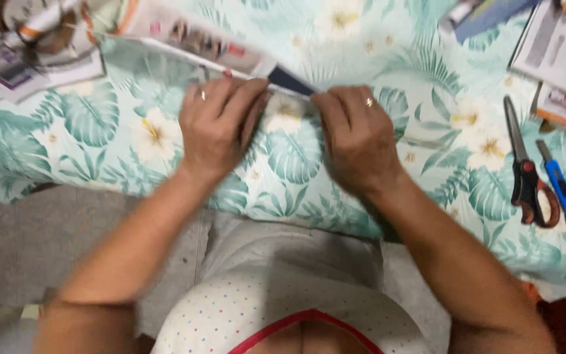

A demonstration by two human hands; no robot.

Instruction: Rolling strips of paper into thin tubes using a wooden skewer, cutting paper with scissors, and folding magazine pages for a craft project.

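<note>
- Seen from above, both of the person's hands rest side by side on a counter (99, 124) covered in a green leaf-and-flower patterned cloth.
- Left hand (221, 124) lies knuckles up with a ring on one finger; its fingers are curled and pressed together onto the near end of a folded strip of printed paper (204, 42), a closed grip on the paper's edge.
- Right hand (358, 134), also ringed, sits just beside the left, fingers bent and closed on the same strip where a dark blue corner of it shows between the hands.
- From the hands, the paper strip runs away toward the counter's far left corner, lying flat on the cloth.
- Near the right edge of the counter lie scissors (525, 174) with red-brown handles, blades pointing to the far edge.
- Just beside the scissors, closer to the right edge, lies a blue utility knife (561, 190).
- More printed pages (558, 52) lie at the far right corner, and a blurred pile of papers (14, 65) at the far left.
</note>
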